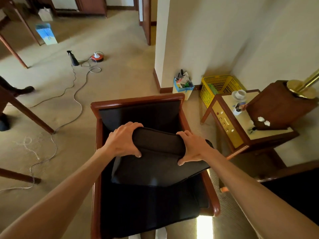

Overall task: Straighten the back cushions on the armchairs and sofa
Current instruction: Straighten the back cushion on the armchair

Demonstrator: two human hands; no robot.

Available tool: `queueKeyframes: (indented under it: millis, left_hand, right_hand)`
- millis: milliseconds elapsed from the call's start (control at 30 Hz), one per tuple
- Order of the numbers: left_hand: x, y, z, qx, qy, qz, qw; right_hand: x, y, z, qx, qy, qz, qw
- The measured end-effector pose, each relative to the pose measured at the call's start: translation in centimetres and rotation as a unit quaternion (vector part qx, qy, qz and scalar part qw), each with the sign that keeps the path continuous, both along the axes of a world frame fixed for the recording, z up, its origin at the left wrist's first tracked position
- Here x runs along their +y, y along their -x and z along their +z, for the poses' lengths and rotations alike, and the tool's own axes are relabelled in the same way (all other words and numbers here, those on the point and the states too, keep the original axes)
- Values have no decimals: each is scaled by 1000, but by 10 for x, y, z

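A dark back cushion (158, 163) hangs lifted and tilted over the seat of a wooden-framed armchair (138, 100) with black upholstery. My left hand (124, 140) grips the cushion's upper left edge, fingers over the top and thumb underneath. My right hand (191, 147) grips the upper right edge the same way. The cushion's lower part rests toward the chair's right arm and covers part of the seat.
A wooden side table (241, 135) with a cup, a brass lamp base and a control panel stands right of the chair. A yellow basket (221, 85) and a bin sit by the wall. Cables (77, 100), a spray bottle and table legs are on the carpet at left.
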State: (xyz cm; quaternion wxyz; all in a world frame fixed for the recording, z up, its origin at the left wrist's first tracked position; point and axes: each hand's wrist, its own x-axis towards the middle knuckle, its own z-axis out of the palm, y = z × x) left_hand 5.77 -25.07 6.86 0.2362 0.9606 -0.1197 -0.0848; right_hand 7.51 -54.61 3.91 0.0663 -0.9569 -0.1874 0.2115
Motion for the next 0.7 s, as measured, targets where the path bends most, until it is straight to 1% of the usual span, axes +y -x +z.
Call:
queueKeyframes:
  millis: [67,167,233,267,367,433,533,600,700]
  left_hand:
    - [-2,4,-3,-14,34,7,999]
    - [-1,13,-15,-55,145,32,987]
    - [-1,18,-24,-53,196,47,978]
    - [0,18,-30,-41,206,53,976]
    - [3,21,-56,16,184,60,981]
    - [2,26,-77,65,159,67,983]
    - [-4,32,-98,110,139,72,982]
    - [-6,30,-98,105,113,68,986]
    - [-6,23,-81,61,60,45,995]
  right_hand:
    - [13,-5,7,16,-26,18,999]
    - [42,-8,14,19,-81,56,995]
    - [49,-8,15,25,-109,44,993]
    - [48,-9,14,29,-120,32,992]
    - [35,-10,15,32,-128,19,991]
    - [25,-10,18,36,-107,26,993]
    - [22,2,20,2,-77,53,996]
    - [29,9,23,-26,-110,46,993]
    - [29,8,36,-40,-160,16,986]
